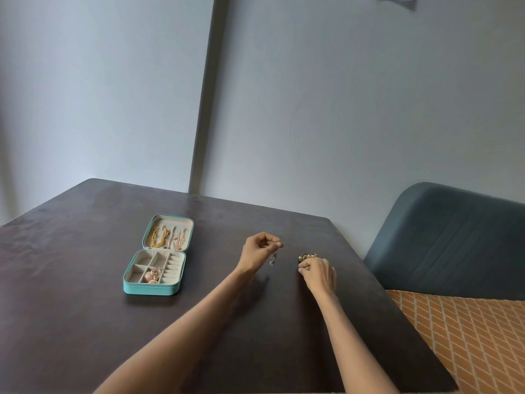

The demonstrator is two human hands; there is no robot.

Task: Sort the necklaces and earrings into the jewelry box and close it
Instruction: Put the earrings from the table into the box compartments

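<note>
My left hand (259,248) is raised a little above the worktop (85,322), its grip pinched between thumb and fingertips on a small pale earring (273,259) that dangles just below the fingers, clear of the surface. I cannot make out its shape beyond a few glinting, clear beads.

To its right, my right hand (318,273) rests low on the worktop with the fingers curled down over a small cluster of dark and gold jewelry (307,256); part of the cluster shows just beyond the knuckles. The grip looks closed on a piece of it, though the fingertips themselves are hidden from me. The two hands are near each other but apart.

The jewelry box (153,288), teal outside and cream inside, lies open well to the left of both hands. Its lid lies flat behind the base, with gold necklaces (157,237) and thinner chains in it. In the divided base, rose-gold earrings (153,275) sit in a middle compartment; the ring-roll slots on the right show only cream lining.

Beyond the worktop's right edge I see a blue-grey chair back (449,240) and an orange patterned seat (468,336).
</note>
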